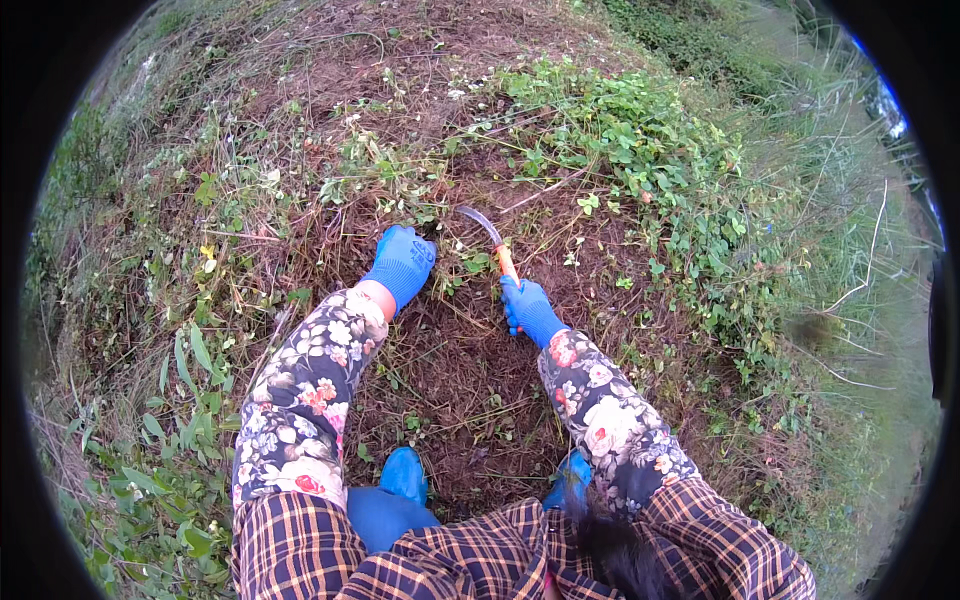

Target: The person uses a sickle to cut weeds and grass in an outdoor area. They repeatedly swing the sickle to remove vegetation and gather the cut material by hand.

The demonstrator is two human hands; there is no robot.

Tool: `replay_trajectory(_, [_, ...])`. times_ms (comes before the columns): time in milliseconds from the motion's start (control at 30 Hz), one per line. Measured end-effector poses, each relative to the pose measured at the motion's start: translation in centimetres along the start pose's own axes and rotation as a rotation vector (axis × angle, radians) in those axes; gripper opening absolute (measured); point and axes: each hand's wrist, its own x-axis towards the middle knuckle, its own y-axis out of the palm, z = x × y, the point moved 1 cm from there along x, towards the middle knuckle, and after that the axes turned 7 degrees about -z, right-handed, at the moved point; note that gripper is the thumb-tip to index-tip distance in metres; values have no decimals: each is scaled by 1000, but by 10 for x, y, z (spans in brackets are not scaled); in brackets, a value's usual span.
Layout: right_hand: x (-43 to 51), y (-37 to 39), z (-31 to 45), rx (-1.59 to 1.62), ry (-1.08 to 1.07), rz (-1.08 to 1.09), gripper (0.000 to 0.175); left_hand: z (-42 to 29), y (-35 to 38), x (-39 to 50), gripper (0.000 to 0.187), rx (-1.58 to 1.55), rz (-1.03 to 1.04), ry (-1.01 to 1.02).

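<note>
My right hand (525, 306), in a blue knitted work glove, grips the orange handle of a sickle (504, 259). The sickle's curved metal blade points up and to the left, over brown cut stalks. To its left, my left hand (407, 255), in a matching glove, is down among weeds and dry grass (341, 240). Its fingers are turned away and partly hidden, so whether it holds any stems cannot be told. Low green plants (476, 262) grow between the blade and my left hand.
Leafy green vines (630, 142) spread at the upper right, with tall grass (847, 225) beyond. Broad-leaved weeds (187, 427) stand at the lower left. Two blue boots (405, 474) rest on soil covered with dry stalks (480, 420). A thin bare twig (868, 255) rises at the right.
</note>
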Motion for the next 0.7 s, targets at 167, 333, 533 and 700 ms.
replay_trajectory(167, [-160, -31, -98, -798, 30, -47, 50, 31, 13, -18, 17, 36, -77, 80])
replay_trajectory(333, [-129, -60, -88, -166, -170, -77, 44, 126, 49, -87, 19, 131, -125, -258])
replay_trajectory(533, [10, -21, 43, -105, -205, -143, 44, 128, 66, -103, 21, 95, -109, -300])
replay_trajectory(700, [29, 73, 55, -375, -262, -94, 49, 125, 57, -108, 20, 123, -123, -279])
